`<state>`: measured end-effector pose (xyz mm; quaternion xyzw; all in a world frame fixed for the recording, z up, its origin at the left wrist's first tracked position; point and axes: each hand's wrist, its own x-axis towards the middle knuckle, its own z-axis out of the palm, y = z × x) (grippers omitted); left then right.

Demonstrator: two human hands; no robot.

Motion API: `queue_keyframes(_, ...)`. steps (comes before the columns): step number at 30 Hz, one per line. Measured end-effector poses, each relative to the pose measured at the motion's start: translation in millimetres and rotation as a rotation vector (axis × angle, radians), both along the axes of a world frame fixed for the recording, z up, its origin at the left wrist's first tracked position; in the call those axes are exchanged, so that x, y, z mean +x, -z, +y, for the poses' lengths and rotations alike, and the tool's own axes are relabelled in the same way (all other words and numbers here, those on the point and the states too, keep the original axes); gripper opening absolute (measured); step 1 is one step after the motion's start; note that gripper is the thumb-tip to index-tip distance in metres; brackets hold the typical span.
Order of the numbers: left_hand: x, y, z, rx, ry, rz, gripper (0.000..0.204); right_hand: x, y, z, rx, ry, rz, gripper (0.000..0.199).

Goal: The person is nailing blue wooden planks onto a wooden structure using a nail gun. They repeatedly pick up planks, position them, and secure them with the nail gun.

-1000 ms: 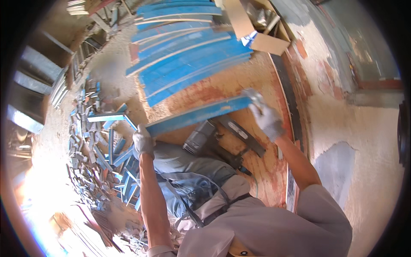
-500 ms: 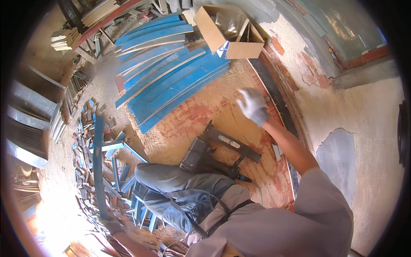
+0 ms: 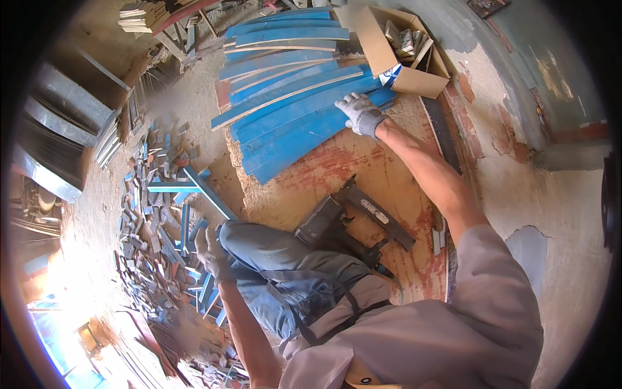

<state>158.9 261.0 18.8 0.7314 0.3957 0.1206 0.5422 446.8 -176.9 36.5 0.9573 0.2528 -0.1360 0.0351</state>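
The right hand (image 3: pixel 360 113) has reached out to 12 o'clock, fingers spread flat on the blue slats (image 3: pixel 291 123); left hand (image 3: pixel 210 249) open by the knee. Best grip one slat's end firmly.

Worker in grey shirt, jeans and knit gloves.

Both hands wear pale grey-white knitted work gloves with ribbed cuffs at the wrist: the right hand (image 3: pixel 360 113) glove looks cleaner, the left hand (image 3: pixel 211 251) glove dirtier and darker. A loose grey-beige shirt (image 3: pixel 453 324) with short sleeves covers the shoulders, leaving the forearms bare. The legs are in faded blue jeans (image 3: pixel 272 259), dusty and creased at the knee. Dark straps (image 3: pixel 343 305) cross the waist over a greyish cloth.
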Motion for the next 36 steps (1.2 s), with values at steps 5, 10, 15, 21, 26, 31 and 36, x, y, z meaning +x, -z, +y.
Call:
queue_keyframes(5, 35, -15, -49, 0.159, 0.277, -0.03, 0.055, -4, -15, -12, 0.014, 0.009, 0.054, 0.058)
queue_keyframes(10, 86, -18, -99, 0.57, 0.699, 0.105, 0.108, 2, -11, -15, -0.064, -0.007, 0.077, 0.06)
queue_keyframes(15, 131, -12, -117, 0.882, 0.878, 0.44, 0.121, -11, -11, 2, -0.137, -0.09, 0.046, 0.056)
queue_keyframes(21, 119, 16, -115, 1.012, 0.888, 0.382, 0.097, -50, -3, -10, -0.023, -0.072, 0.001, 0.043)
queue_keyframes(26, 82, 25, -101, 0.876, 0.805, 0.055, 0.035, -97, 25, -38, 0.04, -0.004, 0.005, 0.036)
queue_keyframes(31, 74, 25, -87, 0.654, 0.578, 0.063, 0.04, -126, 31, -122, 0.387, 0.43, -0.215, 0.044)
queue_keyframes(36, 67, 41, -78, 0.38, 0.435, 0.044, 0.055, -127, 53, -131, 0.648, 0.705, -0.049, 0.057)
